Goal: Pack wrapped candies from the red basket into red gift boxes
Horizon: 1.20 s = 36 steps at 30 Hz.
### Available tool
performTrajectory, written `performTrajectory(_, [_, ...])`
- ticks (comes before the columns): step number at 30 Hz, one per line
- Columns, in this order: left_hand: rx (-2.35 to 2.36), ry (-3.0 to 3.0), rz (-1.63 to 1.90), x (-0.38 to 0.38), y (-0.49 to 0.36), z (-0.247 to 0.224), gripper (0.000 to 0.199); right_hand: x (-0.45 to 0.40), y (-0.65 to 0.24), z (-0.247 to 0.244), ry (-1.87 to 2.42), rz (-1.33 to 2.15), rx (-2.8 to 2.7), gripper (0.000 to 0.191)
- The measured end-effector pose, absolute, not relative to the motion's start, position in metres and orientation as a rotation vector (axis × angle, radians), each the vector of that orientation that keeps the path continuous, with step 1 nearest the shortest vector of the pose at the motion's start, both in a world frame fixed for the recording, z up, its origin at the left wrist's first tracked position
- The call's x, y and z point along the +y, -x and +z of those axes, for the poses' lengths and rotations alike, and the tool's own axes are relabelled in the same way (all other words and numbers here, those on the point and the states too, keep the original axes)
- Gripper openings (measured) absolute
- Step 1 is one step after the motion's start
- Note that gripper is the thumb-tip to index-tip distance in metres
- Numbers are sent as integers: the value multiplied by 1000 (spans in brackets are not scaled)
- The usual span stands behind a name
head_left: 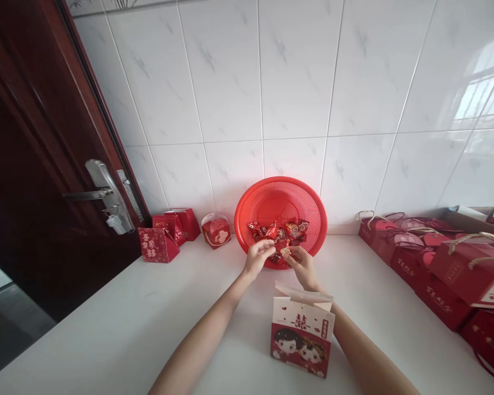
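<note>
My left hand (pixel 258 257) and my right hand (pixel 303 266) meet at the front rim of a red plastic basket (pixel 280 189), which leans tilted against the tiled wall. Fingers of both hands are pinched on a small red wrapped candy (pixel 285 249) with a beige patch. It is too small to tell whether this is one piece or two. Behind them, several red wrapped candies (pixel 298 229) lie in the low side of the basket. Near my right forearm stands a red and white paper gift box (pixel 301 334), with two cartoon faces and its top flaps raised.
Small red gift boxes (pixel 160 245) stand at the left, with a rounded one (pixel 216 230) beside the basket. Rows of red boxes with rope handles (pixel 411 269) fill the right side. A dark door (pixel 37 137) with a metal handle borders the white table (pixel 156 329).
</note>
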<state>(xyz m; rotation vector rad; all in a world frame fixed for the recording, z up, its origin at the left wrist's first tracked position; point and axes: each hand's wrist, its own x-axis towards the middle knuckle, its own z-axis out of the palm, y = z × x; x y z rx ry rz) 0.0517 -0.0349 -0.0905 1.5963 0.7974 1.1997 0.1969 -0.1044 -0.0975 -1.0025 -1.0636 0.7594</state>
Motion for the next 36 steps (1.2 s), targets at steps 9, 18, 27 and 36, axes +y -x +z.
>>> performTrajectory(9, [956, -1944, 1243, -13, -31, -92, 18, -129, -211, -128, 1108, 783, -788, 38])
performTrajectory(18, [965, -2329, 1033, -24, -46, -101, 34, -133, -209, -123, 1062, 898, -802, 37])
performTrajectory(27, [1078, -2355, 1166, -17, -54, -98, 15, -130, -206, -125, 1031, 882, -805, 30])
performTrajectory(36, [1127, -2168, 1315, -3, -71, -102, 32, -130, -202, -125, 1039, 854, -825, 18])
